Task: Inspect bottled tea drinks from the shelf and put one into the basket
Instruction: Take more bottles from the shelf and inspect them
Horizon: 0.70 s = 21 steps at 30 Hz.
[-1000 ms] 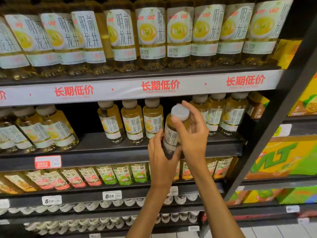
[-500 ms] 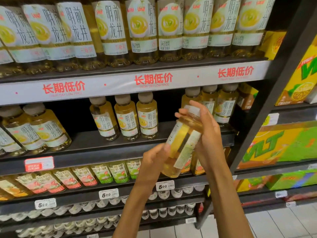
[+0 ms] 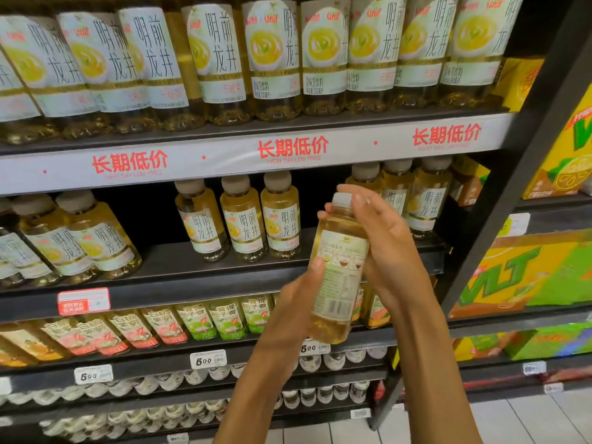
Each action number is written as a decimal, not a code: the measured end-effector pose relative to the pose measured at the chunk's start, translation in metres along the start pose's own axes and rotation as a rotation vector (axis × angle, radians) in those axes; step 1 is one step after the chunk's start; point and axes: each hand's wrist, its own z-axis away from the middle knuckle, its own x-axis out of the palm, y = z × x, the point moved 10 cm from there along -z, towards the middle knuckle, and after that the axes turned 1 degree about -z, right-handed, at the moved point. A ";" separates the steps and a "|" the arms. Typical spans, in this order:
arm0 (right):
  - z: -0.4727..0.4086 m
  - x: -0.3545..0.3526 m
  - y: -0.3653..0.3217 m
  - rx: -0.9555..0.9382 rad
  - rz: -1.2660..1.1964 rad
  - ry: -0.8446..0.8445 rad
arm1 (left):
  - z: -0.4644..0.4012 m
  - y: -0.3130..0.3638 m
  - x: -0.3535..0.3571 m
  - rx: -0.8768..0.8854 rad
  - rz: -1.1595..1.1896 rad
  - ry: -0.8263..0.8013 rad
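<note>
A small bottle of yellow tea [image 3: 340, 274] with a white cap is held in front of the middle shelf [image 3: 179, 277], tilted slightly, its back label with barcode facing me. My left hand [image 3: 290, 312] grips its lower half, thumb on the label. My right hand [image 3: 384, 251] holds the upper half from the right, fingers curled round near the cap. Three matching small bottles [image 3: 242, 219] stand on the middle shelf to the left. No basket is in view.
Large tea bottles [image 3: 272, 59] fill the top shelf. More small bottles stand left [image 3: 80, 238] and behind my right hand [image 3: 426, 197]. Lower shelves hold other drinks [image 3: 192, 322] with price tags. Yellow-green lemon tea cartons [image 3: 525, 277] fill the neighbouring rack beyond a dark upright post [image 3: 499, 219].
The bottle came off the shelf toward me and was turned from its front label to its back label. It now sits lower, with both hands still on it.
</note>
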 end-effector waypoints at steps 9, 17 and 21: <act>-0.001 0.002 0.021 0.120 -0.260 -0.034 | 0.010 -0.014 0.025 -0.201 0.320 -0.276; 0.002 -0.004 -0.002 -0.001 -0.025 0.030 | 0.005 0.002 -0.003 -0.052 -0.133 0.002; 0.001 0.001 0.001 0.047 0.007 -0.004 | 0.007 -0.008 0.005 -0.108 0.062 -0.040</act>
